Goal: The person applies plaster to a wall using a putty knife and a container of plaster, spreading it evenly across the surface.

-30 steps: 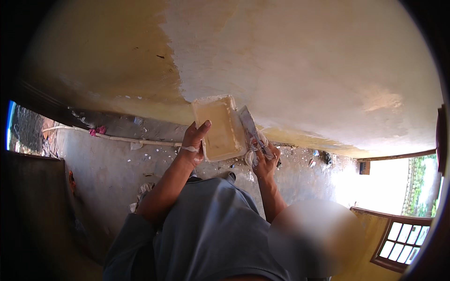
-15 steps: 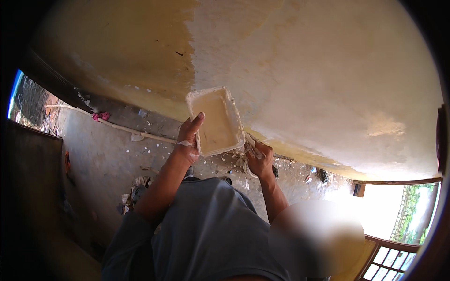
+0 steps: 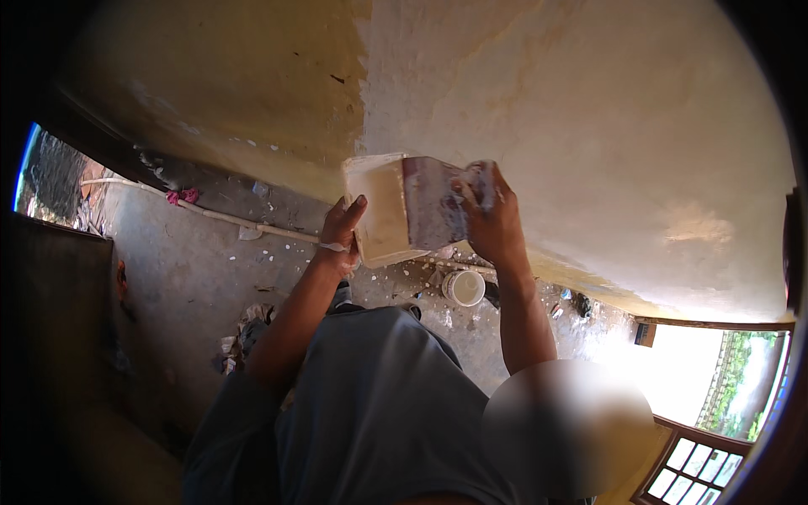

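My left hand (image 3: 341, 234) grips a rectangular whitish plastic tub (image 3: 374, 159) by its left side, thumb over the rim and the other fingers hidden beneath. Pale beige residue coats the tub's inside. In my right hand (image 3: 498, 220) is a wide, flat scraper (image 3: 432, 202), its face smeared with whitish paste. The scraper lies across the tub's right side and hides that rim; whether the two touch, I cannot tell. My right fingers close around the scraper's right end and carry paste too. A wall (image 3: 572, 126), part ochre and part pale, rises just beyond both hands.
Below my right forearm a white bucket (image 3: 464, 289) stands on the spattered floor (image 3: 185, 286). A long pale pole (image 3: 278, 231) lies along the wall's foot, with a pink cloth (image 3: 183, 196) by it. A paned window (image 3: 694, 467) is at lower right.
My right hand has risen from below the tub's lower right corner, bringing the scraper over the tub's right side. The white bucket shows more fully. My left hand still holds the tub.
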`<move>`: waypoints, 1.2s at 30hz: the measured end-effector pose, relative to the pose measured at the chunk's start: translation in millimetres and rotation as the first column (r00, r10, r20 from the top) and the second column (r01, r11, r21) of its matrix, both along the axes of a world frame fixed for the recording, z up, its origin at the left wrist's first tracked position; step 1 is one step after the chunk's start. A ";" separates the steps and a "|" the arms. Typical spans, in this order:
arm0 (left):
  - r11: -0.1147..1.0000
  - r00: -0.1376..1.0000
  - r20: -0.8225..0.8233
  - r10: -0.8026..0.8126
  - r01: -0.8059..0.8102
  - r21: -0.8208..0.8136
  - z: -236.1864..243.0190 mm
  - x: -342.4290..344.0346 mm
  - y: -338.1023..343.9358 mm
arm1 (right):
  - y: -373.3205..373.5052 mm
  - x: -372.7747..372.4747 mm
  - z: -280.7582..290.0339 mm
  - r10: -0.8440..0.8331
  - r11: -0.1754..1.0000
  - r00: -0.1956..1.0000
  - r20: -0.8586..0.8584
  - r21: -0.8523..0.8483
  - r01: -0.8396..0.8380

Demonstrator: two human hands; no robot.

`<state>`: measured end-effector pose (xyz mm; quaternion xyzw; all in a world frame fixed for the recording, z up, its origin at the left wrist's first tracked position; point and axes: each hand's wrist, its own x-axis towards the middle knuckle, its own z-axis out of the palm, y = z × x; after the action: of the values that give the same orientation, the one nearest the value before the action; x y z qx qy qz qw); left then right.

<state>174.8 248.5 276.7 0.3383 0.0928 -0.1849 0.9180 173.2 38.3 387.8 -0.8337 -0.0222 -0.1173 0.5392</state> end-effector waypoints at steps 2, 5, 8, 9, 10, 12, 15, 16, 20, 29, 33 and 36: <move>0.999 0.998 0.058 -0.022 0.023 -0.027 -4.7 -0.1 -5.6 | 15.0 8.5 -8.3 0.101 0.928 0.995 0.012 -0.361 -0.090; 0.995 0.997 0.057 0.052 -0.047 -0.093 -17.3 -4.1 -10.6 | 50.3 11.6 5.7 -0.046 0.819 0.985 -0.168 -0.571 -0.059; 0.974 0.969 0.131 0.212 -0.198 -0.107 -34.9 -6.7 -21.4 | 67.6 11.1 1.8 -0.045 0.750 0.989 -0.142 -0.659 -0.060; 0.974 0.969 0.128 0.210 -0.197 -0.110 -34.7 -5.9 -23.3 | 71.1 11.8 0.8 -0.034 0.714 0.992 -0.122 -0.697 -0.062; 0.974 0.961 0.167 0.220 -0.207 -0.092 -34.5 -4.8 -24.4 | 74.6 12.2 0.9 -0.035 0.712 0.992 -0.124 -0.699 -0.062; 0.972 0.951 0.202 0.232 -0.221 -0.074 -31.9 -3.7 -28.2 | 80.9 12.2 1.6 -0.013 0.774 0.988 -0.154 -0.627 -0.088; 0.978 0.959 0.192 0.206 -0.208 -0.013 -25.2 -4.4 -29.5 | 86.3 3.8 -3.4 0.100 0.754 0.989 -0.112 -0.639 -0.149; 0.983 0.971 0.156 0.184 -0.180 -0.041 -23.5 -4.9 -27.6 | 84.7 4.2 -3.2 0.101 0.754 0.988 -0.113 -0.639 -0.150; 0.985 0.973 0.177 0.148 -0.128 -0.118 -21.6 -2.1 -24.3 | 66.8 12.2 -0.2 -0.029 0.804 0.992 -0.125 -0.593 -0.052; 0.978 0.979 0.197 0.050 -0.089 0.191 -32.4 4.7 -31.5 | 55.4 8.1 -37.9 -0.005 0.904 0.985 -0.171 -0.422 -0.068; 0.986 0.982 0.188 0.023 -0.053 0.157 -27.7 6.0 -38.5 | 35.3 14.1 -57.9 -0.088 0.961 0.992 -0.093 -0.269 0.060; 0.991 0.984 0.177 -0.032 0.008 0.135 -23.1 5.9 -38.8 | 19.3 15.5 -34.7 -0.069 0.997 0.968 -0.240 -0.045 0.060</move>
<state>180.7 209.7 253.6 0.4150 0.0187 -0.1566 0.8960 188.7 57.6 353.0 -0.8521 0.0683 -0.0320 0.5180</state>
